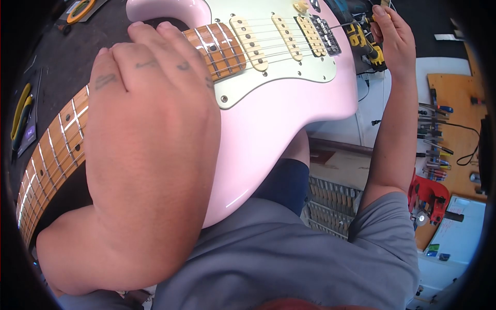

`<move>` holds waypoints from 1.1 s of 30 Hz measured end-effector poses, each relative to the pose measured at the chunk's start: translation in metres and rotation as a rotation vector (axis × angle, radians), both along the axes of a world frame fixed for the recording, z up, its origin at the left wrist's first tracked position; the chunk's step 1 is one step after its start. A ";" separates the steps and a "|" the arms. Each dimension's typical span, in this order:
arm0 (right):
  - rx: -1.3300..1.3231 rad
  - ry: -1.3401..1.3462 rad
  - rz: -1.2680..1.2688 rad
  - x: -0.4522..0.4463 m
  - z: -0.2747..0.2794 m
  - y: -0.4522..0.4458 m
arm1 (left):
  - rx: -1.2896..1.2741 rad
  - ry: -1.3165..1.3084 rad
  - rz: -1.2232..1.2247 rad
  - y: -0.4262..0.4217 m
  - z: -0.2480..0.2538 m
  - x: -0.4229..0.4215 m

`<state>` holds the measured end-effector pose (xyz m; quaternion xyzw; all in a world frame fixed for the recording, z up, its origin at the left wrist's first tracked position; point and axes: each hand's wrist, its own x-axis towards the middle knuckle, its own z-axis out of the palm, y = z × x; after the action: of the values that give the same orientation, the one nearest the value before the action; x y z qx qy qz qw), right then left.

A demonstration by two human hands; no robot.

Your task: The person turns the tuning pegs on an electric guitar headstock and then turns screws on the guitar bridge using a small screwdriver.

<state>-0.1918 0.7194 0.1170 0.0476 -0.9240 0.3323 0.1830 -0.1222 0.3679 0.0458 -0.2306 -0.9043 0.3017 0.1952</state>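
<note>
A pink electric guitar [305, 106] with a pale green pickguard lies tilted across the upper middle. My left hand [152, 98] is laid over its maple neck [54, 139], where the neck meets the body; the fingers curve over the far side and the thumb is hidden. At the upper right, my right hand [393, 36] is closed around a thin screwdriver [345, 25], most of its handle covered by the fingers. The shaft points at the metal bridge [329, 39], close to the saddles; whether the tip touches a screw is too small to tell.
Beyond the body lies a yellow and black power tool [360, 44]. Yellow-handled pliers [21, 116] and an orange tape roll [81, 10] are on the dark bench at left. Tools hang on a wooden board [454, 98] at right, near a red tool [429, 199].
</note>
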 end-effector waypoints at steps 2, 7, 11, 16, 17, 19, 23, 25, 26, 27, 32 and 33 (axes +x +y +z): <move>-0.025 -0.014 0.009 -0.001 0.000 0.000 | -0.001 -0.009 0.005 0.000 0.001 0.000; -0.018 -0.033 0.039 -0.002 -0.002 -0.002 | -0.024 0.015 -0.011 -0.001 0.000 0.000; 0.044 -0.089 0.065 0.002 0.007 -0.015 | -0.020 0.015 -0.007 0.000 0.000 0.000; 0.188 -0.071 0.019 -0.002 0.010 -0.003 | 0.004 -0.001 0.009 0.001 0.000 0.000; 0.215 -0.097 0.006 -0.003 0.012 0.002 | 0.005 0.003 0.009 0.001 0.000 0.000; 0.210 -0.151 -0.033 -0.002 0.014 0.007 | 0.004 0.009 0.007 0.000 -0.001 -0.001; 0.017 -0.069 -0.025 0.004 0.011 -0.032 | -0.006 0.005 0.007 0.000 -0.001 0.000; 0.077 -0.008 0.033 0.002 0.006 -0.023 | -0.009 0.005 0.008 0.000 -0.001 0.000; 0.107 0.023 0.062 0.000 0.005 -0.016 | -0.009 0.004 0.009 0.000 -0.001 0.000; 0.126 -0.036 0.072 -0.002 0.009 -0.009 | -0.008 0.004 0.010 0.000 -0.001 0.000; 0.196 -0.174 0.044 -0.008 0.017 0.017 | 0.001 0.004 0.013 0.001 -0.001 0.000; 0.176 -0.157 0.015 -0.005 0.018 0.002 | 0.001 0.005 0.013 0.001 -0.001 0.000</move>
<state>-0.1968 0.7210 0.1347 0.0441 -0.9608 0.2539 0.1028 -0.1226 0.3690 0.0444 -0.2237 -0.9055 0.3031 0.1956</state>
